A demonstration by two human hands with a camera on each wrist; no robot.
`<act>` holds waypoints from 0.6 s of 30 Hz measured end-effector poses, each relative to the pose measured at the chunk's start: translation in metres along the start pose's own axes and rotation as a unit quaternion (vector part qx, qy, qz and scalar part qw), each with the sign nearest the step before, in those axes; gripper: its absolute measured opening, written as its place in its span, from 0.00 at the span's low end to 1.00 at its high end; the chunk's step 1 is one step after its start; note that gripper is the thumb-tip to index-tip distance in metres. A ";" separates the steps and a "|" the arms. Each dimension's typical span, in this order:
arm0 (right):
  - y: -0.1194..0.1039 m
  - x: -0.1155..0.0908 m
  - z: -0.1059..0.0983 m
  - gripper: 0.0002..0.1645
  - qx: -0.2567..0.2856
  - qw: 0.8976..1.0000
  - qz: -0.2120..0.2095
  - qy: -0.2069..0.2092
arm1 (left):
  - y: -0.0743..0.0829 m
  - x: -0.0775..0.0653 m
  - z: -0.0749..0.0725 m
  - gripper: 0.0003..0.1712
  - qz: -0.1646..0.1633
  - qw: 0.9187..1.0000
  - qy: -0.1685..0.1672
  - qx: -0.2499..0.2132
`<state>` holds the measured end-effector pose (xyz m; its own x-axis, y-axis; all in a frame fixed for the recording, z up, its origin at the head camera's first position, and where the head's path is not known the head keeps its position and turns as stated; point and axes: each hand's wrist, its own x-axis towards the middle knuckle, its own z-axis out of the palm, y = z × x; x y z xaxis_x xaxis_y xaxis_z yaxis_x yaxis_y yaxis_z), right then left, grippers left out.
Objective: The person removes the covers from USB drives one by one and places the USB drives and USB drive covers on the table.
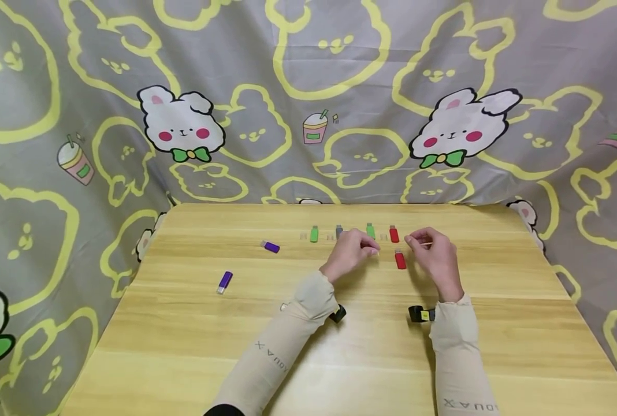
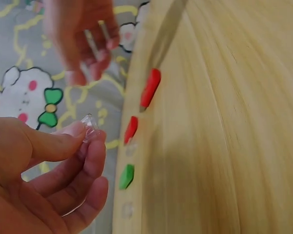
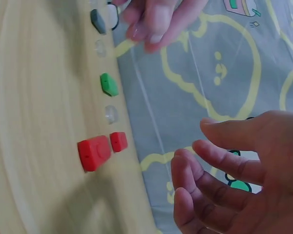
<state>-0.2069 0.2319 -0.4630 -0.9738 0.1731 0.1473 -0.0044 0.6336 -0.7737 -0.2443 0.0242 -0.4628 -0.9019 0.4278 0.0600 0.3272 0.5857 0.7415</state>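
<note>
My left hand (image 1: 346, 254) is above the table, pinching a small clear plastic cap (image 2: 90, 127) between thumb and fingertips. To its right, my right hand (image 1: 437, 257) hovers with loosely bent fingers; the right wrist view shows nothing held in it. Between the hands lies a red USB stick (image 1: 400, 259), its metal plug pointing away. Just beyond is a second red USB stick (image 1: 394, 233), in a row with a green USB stick (image 1: 370, 230), a dark grey one (image 1: 339, 230) partly hidden by my left hand, and another green one (image 1: 315, 233). Clear caps (image 3: 111, 114) lie between these sticks.
Two purple USB sticks lie on the left of the wooden table, one farther back (image 1: 271, 247) and one nearer (image 1: 225, 282). A patterned grey curtain (image 1: 256, 115) hangs behind the table's back edge. Black wrist cameras (image 1: 422, 314) sit under both sleeves.
</note>
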 end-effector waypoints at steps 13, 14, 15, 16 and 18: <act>0.007 0.003 -0.003 0.13 0.002 1.000 -0.012 0.007 | 0.000 0.025 0.037 0.02 -0.022 0.997 -0.009 0.079; 0.007 0.002 -0.003 0.13 0.001 1.000 -0.011 0.007 | 0.000 0.026 0.039 0.03 -0.023 0.996 -0.008 0.086; 0.008 0.002 -0.003 0.12 0.001 1.000 -0.011 0.008 | 0.000 0.027 0.041 0.03 -0.023 0.996 -0.008 0.091; 0.008 0.002 -0.004 0.12 0.001 1.000 -0.011 0.010 | 0.001 0.027 0.042 0.03 -0.023 0.995 -0.008 0.096; 0.009 0.002 -0.005 0.12 0.000 1.000 -0.013 0.013 | 0.004 0.029 0.044 0.03 -0.025 0.994 -0.009 0.104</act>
<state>-0.2079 0.2419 -0.4666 -0.9673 0.1762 0.1824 -0.0288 0.6383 -0.7693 -0.2569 0.0690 -0.4877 -0.9138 0.4061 0.0124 0.3349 0.7356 0.5889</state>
